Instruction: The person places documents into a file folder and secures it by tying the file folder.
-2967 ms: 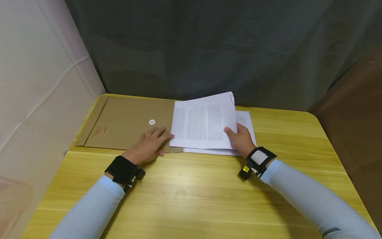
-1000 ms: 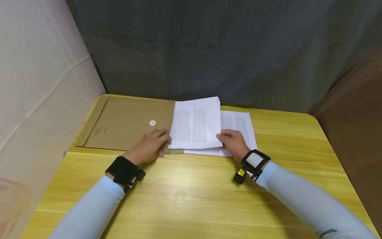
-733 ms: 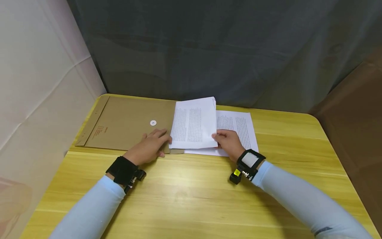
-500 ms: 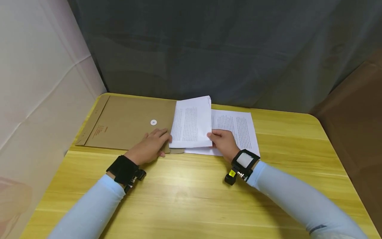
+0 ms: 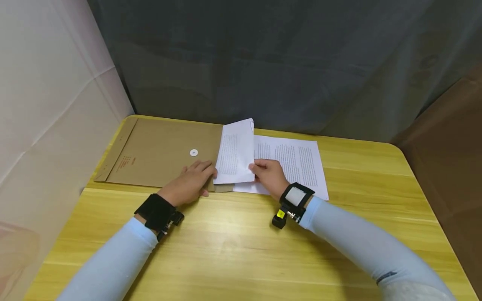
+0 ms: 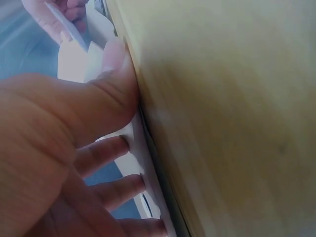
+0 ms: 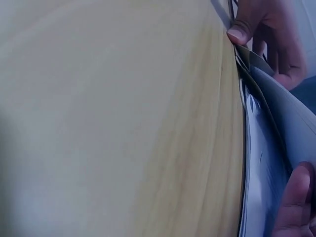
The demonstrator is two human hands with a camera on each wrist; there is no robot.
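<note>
A brown envelope [image 5: 158, 152] with a white button clasp [image 5: 193, 152] lies at the back left of the yellow table [image 5: 241, 246]. My left hand [image 5: 196, 175] rests flat on the envelope beside its open mouth, fingers straight. My right hand [image 5: 261, 170] pinches the near right corner of a sheaf of printed sheets [image 5: 235, 152], whose left part sits in the envelope's mouth. One more printed sheet [image 5: 295, 161] lies flat on the table under and to the right of that hand. The left wrist view shows my thumb [image 6: 113, 64] pressed down, with the right hand holding paper [image 6: 69, 34] beyond it.
A dark curtain [image 5: 263, 62] hangs close behind the table and a pale cloth wall [image 5: 45, 104] stands on the left. A brown surface [image 5: 448, 138] rises at the right. Bare wood runs along the table's front half.
My right hand has moved left with the sheaf, sliding it further into the envelope, so less of it shows and more of the flat sheet is uncovered. The left hand has stayed put.
</note>
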